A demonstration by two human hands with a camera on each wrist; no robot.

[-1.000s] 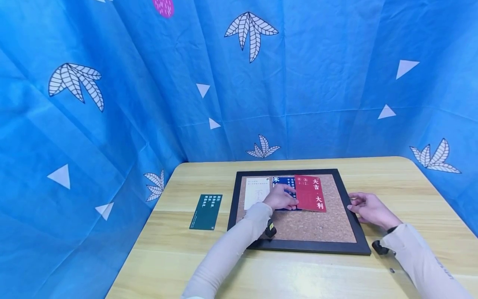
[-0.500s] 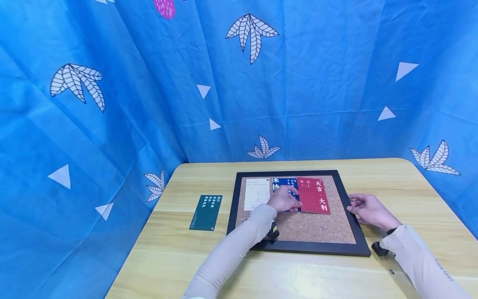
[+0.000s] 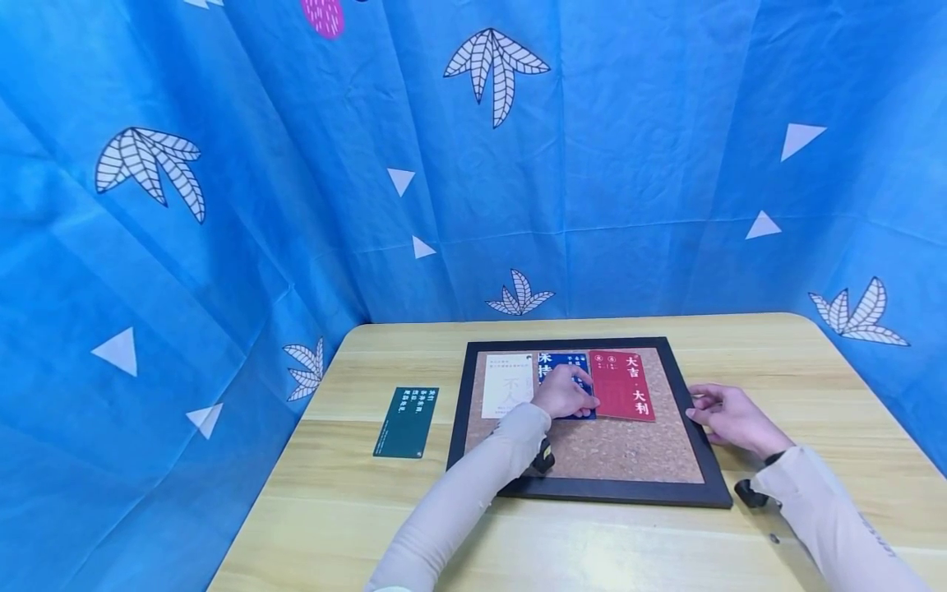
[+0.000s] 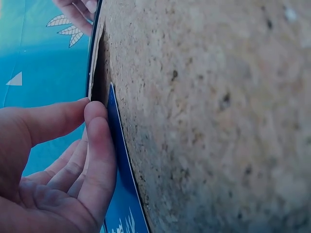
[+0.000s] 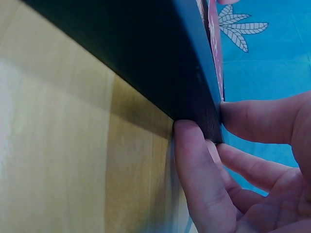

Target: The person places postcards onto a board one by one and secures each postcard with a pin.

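In the head view my left hand (image 3: pixel 565 393) pinches the left edge of the red card (image 3: pixel 621 386), above the blue card (image 3: pixel 549 362) on the cork board (image 3: pixel 592 452). The left wrist view shows the left thumb and fingertips of that hand (image 4: pixel 63 165) meeting at the thin card edge, beside the blue card (image 4: pixel 127 179). My right hand (image 3: pixel 736 419) grips the right side of the black frame (image 3: pixel 684 390). Seen from the right wrist, this hand (image 5: pixel 243 170) has its thumb on one face of the frame (image 5: pixel 160 53) and fingers at its outer edge.
A white card (image 3: pixel 507 386) lies on the board's left part. A dark green card (image 3: pixel 406 423) lies on the wooden table (image 3: pixel 325 510), left of the frame. A small dark round thing (image 3: pixel 773 538) is near the right sleeve. Blue curtain (image 3: pixel 629 164) hangs behind.
The left hand and the red card have shifted a little to the right, uncovering more of the blue card. The right hand stays at the frame's right side.
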